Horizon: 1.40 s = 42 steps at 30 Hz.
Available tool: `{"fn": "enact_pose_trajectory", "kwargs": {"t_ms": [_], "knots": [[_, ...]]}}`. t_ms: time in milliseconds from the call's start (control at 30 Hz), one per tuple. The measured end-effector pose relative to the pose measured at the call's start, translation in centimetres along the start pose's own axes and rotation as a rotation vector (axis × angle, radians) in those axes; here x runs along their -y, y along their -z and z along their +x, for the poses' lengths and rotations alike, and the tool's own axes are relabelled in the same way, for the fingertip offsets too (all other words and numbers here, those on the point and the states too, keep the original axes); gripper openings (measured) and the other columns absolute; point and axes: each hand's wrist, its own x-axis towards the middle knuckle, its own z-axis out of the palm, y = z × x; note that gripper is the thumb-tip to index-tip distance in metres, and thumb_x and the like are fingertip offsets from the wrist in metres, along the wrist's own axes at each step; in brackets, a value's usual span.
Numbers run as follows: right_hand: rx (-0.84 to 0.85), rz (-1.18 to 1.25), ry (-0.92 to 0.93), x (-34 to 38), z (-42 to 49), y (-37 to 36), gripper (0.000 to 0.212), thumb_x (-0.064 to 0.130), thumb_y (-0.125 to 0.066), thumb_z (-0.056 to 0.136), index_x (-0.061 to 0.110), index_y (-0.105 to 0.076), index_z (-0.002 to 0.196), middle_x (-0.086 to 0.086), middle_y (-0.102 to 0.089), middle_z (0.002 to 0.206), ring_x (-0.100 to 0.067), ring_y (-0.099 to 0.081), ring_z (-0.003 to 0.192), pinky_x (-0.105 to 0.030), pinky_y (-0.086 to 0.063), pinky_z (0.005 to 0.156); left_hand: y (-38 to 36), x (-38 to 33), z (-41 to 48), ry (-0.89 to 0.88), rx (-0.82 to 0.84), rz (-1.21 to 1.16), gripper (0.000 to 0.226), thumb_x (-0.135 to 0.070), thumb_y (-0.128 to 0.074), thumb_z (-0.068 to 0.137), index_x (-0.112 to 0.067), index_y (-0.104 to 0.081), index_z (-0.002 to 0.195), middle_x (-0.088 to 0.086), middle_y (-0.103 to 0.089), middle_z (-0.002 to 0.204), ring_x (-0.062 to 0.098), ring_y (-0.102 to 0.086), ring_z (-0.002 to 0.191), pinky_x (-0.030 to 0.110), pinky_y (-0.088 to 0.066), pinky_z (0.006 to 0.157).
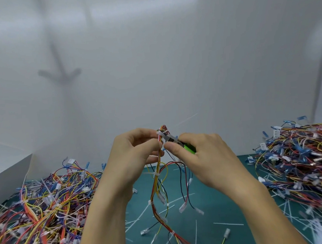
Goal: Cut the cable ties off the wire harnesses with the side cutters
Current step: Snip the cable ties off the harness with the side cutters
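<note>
My left hand (134,158) pinches the top of a wire harness (158,183) of red, yellow and black wires, held up above the green mat. A white cable tie (159,136) wraps the harness just at my left fingertips. My right hand (201,157) grips the side cutters (174,141), whose green handles show between the fingers. The cutter jaws sit against the harness at that top tie. More white ties ring the harness lower down (156,174), and its ends hang onto the mat.
A big tangle of coloured harnesses (41,212) lies at the left, another heap (306,165) at the right. Cut white tie strips (228,223) litter the green mat (214,211). A white box (5,172) stands at the far left; a white wall runs behind.
</note>
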Motion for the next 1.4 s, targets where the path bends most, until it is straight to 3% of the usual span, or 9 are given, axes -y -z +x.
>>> {"fn": "enact_pose_trajectory", "kwargs": {"t_ms": [133, 300, 433, 667, 900, 1000, 1133, 1400], "knots": [[0.004, 0.015, -0.016, 0.0, 0.1, -0.1, 0.067, 0.084, -0.025, 0.076, 0.022, -0.046, 0.062, 0.002, -0.046, 0.052, -0.014, -0.043, 0.055, -0.033, -0.030, 0.049, -0.1, 0.1, 0.0, -0.018, 0.000, 0.017, 0.017, 0.001, -0.068, 0.083, -0.015, -0.073, 0.085, 0.004, -0.074, 0.075, 0.014, -0.072, 0.067, 0.029, -0.060, 0.068], [0.012, 0.071, -0.017, 0.2, 0.1, -0.3, 0.068, 0.089, -0.018, 0.069, 0.028, -0.049, 0.059, 0.005, -0.049, 0.053, -0.014, -0.041, 0.054, -0.032, -0.030, 0.049, 0.1, 0.3, 0.2, -0.035, -0.004, 0.038, 0.015, 0.000, -0.069, 0.083, -0.014, -0.072, 0.088, 0.010, -0.074, 0.082, 0.015, -0.072, 0.069, 0.026, -0.059, 0.065], [0.027, 0.073, -0.025, 0.2, 0.1, -0.4, 0.078, 0.088, -0.018, 0.070, 0.019, -0.054, 0.066, -0.003, -0.054, 0.057, -0.015, -0.043, 0.054, -0.032, -0.031, 0.049, 0.2, 0.4, 0.2, -0.040, -0.005, 0.040, 0.016, 0.000, -0.070, 0.082, -0.015, -0.072, 0.087, 0.010, -0.073, 0.081, 0.014, -0.072, 0.068, 0.025, -0.058, 0.063], [0.065, 0.119, -0.078, 0.6, -0.1, -0.3, 0.075, 0.088, -0.020, 0.067, 0.020, -0.051, 0.061, -0.006, -0.049, 0.057, -0.015, -0.039, 0.055, -0.036, -0.032, 0.051, 0.3, 0.7, 0.5, -0.043, -0.002, 0.047, 0.016, 0.000, -0.070, 0.083, -0.014, -0.072, 0.090, 0.012, -0.074, 0.085, 0.012, -0.072, 0.067, 0.020, -0.056, 0.060], [0.088, 0.161, -0.114, 0.8, -0.1, -0.5, 0.066, 0.076, -0.032, 0.080, 0.018, -0.051, 0.057, -0.012, -0.053, 0.063, -0.013, -0.038, 0.054, -0.034, -0.032, 0.052, 0.4, 0.8, 0.5, -0.076, -0.015, 0.070, 0.018, 0.000, -0.073, 0.080, -0.017, -0.073, 0.087, -0.001, -0.072, 0.076, 0.012, -0.072, 0.069, 0.016, -0.053, 0.055], [0.106, 0.186, -0.119, 0.7, -0.1, -0.5, 0.067, 0.075, -0.034, 0.083, 0.016, -0.054, 0.060, -0.008, -0.055, 0.064, -0.010, -0.040, 0.051, -0.027, -0.030, 0.049, 0.4, 0.8, 0.5, -0.096, -0.018, 0.081, 0.018, -0.001, -0.074, 0.080, -0.017, -0.073, 0.088, -0.003, -0.072, 0.075, 0.010, -0.071, 0.068, 0.016, -0.053, 0.056], [0.153, 0.301, -0.141, 0.8, -0.2, -0.4, 0.065, 0.067, -0.042, 0.089, 0.009, -0.059, 0.064, 0.007, -0.053, 0.048, 0.004, -0.053, 0.045, -0.016, -0.035, 0.047, 0.4, 0.9, 0.6, -0.113, -0.030, 0.095, 0.021, 0.000, -0.074, 0.080, -0.020, -0.073, 0.088, -0.004, -0.072, 0.077, 0.006, -0.069, 0.068, 0.018, -0.056, 0.059], [0.209, 0.486, -0.198, 1.2, -0.3, -0.8, 0.060, 0.067, -0.044, 0.092, 0.018, -0.060, 0.060, 0.009, -0.047, 0.044, -0.009, -0.041, 0.044, -0.030, -0.036, 0.055, 0.3, 0.7, 0.5, -0.106, -0.035, 0.033, 0.021, 0.005, -0.071, 0.081, -0.015, -0.074, 0.088, 0.008, -0.073, 0.086, 0.010, -0.071, 0.069, 0.020, -0.058, 0.060]]}}
